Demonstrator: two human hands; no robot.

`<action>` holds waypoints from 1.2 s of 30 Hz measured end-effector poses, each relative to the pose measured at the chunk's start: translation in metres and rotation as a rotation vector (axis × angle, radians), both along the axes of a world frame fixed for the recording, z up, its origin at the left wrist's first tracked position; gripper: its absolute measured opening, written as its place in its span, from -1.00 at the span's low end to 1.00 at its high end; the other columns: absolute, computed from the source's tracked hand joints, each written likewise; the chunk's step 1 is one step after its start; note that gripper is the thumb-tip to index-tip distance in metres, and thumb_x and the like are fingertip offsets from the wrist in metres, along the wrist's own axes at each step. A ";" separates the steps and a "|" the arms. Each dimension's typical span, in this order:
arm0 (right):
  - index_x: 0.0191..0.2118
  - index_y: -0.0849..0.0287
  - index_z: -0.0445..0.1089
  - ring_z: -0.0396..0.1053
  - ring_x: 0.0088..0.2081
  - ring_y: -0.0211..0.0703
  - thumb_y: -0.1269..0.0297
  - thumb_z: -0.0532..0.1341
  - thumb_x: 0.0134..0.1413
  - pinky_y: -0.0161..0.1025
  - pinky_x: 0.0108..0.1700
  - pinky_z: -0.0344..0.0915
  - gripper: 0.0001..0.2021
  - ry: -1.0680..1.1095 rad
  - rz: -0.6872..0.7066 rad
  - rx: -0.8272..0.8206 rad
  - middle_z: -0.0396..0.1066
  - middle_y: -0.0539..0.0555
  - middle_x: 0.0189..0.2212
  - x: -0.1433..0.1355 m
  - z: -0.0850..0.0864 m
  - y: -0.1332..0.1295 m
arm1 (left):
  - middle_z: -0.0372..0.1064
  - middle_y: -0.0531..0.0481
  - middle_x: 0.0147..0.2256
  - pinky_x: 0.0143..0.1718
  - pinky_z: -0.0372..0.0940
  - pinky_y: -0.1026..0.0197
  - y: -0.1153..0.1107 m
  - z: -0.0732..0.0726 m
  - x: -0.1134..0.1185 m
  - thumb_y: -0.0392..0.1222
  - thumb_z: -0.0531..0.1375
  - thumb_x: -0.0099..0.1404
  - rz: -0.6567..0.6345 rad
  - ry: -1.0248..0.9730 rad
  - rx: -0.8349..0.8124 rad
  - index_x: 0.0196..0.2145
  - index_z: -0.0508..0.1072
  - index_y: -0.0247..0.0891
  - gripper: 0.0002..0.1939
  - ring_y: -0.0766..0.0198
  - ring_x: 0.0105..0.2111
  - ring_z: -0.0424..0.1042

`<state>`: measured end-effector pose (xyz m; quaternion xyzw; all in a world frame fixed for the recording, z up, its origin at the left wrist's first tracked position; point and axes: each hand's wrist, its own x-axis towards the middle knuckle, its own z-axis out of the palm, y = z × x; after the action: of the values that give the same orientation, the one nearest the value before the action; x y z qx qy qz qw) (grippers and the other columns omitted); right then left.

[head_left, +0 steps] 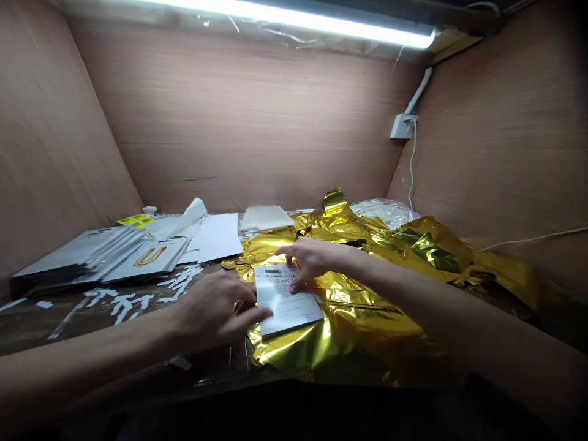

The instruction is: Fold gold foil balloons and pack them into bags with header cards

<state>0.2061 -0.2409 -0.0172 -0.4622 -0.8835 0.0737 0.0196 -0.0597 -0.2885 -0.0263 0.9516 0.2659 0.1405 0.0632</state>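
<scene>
The printed white booklet [281, 309] lies on crinkled, mirror-bright gold foil [362, 318]. The left hand [211, 309] half-curls at the booklet's left edge, grip unclear; the right hand [312, 257], loosely open, rests its thumb toward the upper right. Light, even pressure should stop the flat rectangle sliding.

Glossy, crinkled metallic foil [367, 318]

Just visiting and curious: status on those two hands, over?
Left hand at white packet's left edge. Right hand on packet's far right part. Packet on crumpled gold foil, which spreads right.
</scene>
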 end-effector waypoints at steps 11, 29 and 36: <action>-0.07 0.16 0.47 0.31 -0.08 0.03 -0.06 0.58 -0.35 -0.21 -0.17 0.23 -0.32 -0.049 0.007 0.094 0.42 0.12 -0.18 -0.017 0.005 0.004 | 0.31 0.08 -0.49 -0.41 0.04 0.27 0.088 -0.001 0.022 0.11 0.35 0.16 -0.023 -0.043 -0.237 -0.37 0.52 -0.29 -0.64 0.29 -0.44 0.22; -0.37 0.34 0.52 0.46 -0.51 -0.21 -0.01 0.52 -0.16 -0.33 -0.48 0.39 -0.55 1.336 -0.222 -0.404 0.55 0.21 -0.45 -0.005 -0.039 0.010 | 0.55 -0.16 -0.38 -0.42 0.24 0.23 0.111 -0.020 0.001 0.00 0.52 -0.01 0.310 -1.090 -0.829 -0.29 0.61 -0.45 -0.54 0.29 -0.45 0.38; -0.54 0.23 0.37 0.09 -0.76 -0.40 -0.07 0.41 -0.02 -0.41 -0.73 0.05 -0.56 1.209 -0.162 -0.266 0.25 -0.06 -0.77 -0.001 -0.061 0.022 | 0.59 -0.17 -0.32 -0.39 0.33 0.23 0.105 -0.022 0.001 0.05 0.46 0.04 0.324 -0.927 -0.645 -0.29 0.67 -0.35 -0.59 0.21 -0.38 0.49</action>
<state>0.2053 -0.2185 -0.0779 -0.4028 -0.6618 0.4298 0.4638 -0.0587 -0.1834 -0.0481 0.6709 0.3817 0.4618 0.4370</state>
